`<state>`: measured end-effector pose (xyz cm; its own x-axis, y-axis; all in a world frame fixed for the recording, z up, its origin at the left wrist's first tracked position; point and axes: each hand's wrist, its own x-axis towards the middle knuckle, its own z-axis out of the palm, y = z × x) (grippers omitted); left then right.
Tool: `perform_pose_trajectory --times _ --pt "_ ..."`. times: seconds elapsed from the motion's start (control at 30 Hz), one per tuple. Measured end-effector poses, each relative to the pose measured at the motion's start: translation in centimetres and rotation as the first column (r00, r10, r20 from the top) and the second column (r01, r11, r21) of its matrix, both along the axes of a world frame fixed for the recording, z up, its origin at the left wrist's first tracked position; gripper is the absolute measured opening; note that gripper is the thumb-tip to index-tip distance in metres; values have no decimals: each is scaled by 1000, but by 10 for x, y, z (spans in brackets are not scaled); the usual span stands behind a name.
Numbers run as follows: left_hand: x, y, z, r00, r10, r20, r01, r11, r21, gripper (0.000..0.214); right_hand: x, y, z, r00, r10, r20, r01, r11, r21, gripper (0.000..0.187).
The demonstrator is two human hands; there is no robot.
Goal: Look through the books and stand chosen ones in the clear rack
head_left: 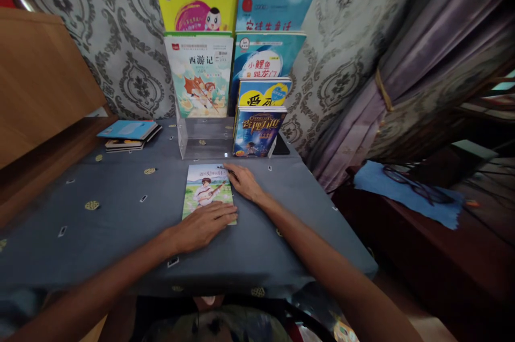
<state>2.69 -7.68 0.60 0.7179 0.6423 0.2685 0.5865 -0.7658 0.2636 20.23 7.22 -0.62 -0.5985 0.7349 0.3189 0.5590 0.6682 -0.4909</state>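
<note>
A thin book with a green cover showing a child with a guitar [207,189] lies flat on the grey tablecloth [120,208] in front of me. My left hand [205,226] rests flat on its near edge, fingers stretched out. My right hand [243,181] touches its far right corner, fingers extended. Behind the book stands a clear acrylic stepped display rack [201,138] with several children's books, among them a white-and-teal one [200,76] and a dark blue one [257,131] in the lowest right slot. The lowest left slot holds nothing.
A small stack of books with a blue one on top [129,133] lies at the back left. A wooden headboard [36,79] is on the left. At the right are a purple curtain [402,73] and a dark wooden surface with a blue cloth [410,191].
</note>
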Motion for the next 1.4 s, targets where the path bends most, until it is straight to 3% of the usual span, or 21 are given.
perform_pose_trajectory --times 0.47,0.63,0.73,0.83,0.9,0.97,1.07,1.2,1.4 --pt "-6 22 7 998 -51 49 50 999 20 38 -1 1 -1 1000 13 28 -14 999 38 38" --pt "-8 29 10 993 -23 112 32 996 -83 37 0 3 -4 1000 12 27 -13 999 37 39" --pt "-22 46 12 980 56 190 -17 979 -203 34 1 3 -3 999 10 34 -11 999 46 39" --pt "-53 77 9 921 296 252 -259 951 -170 35 -1 0 1 999 15 50 -20 995 99 35" --pt "-76 99 1 862 437 259 -428 899 -92 36 -8 -3 5 996 52 67 -62 987 148 32" --pt "-96 116 -8 827 503 249 -502 862 -71 37 -22 -7 9 987 137 87 -150 973 177 31" --pt "-112 129 -20 823 506 260 -504 860 -78 37 -50 -15 12 954 281 104 -296 941 167 29" --pt "-114 131 -26 836 474 276 -471 878 -84 37 -78 -30 10 916 386 111 -400 903 158 30" --pt "-114 131 -28 833 472 289 -472 878 -74 36 -71 -69 7 872 473 125 -488 856 169 32"
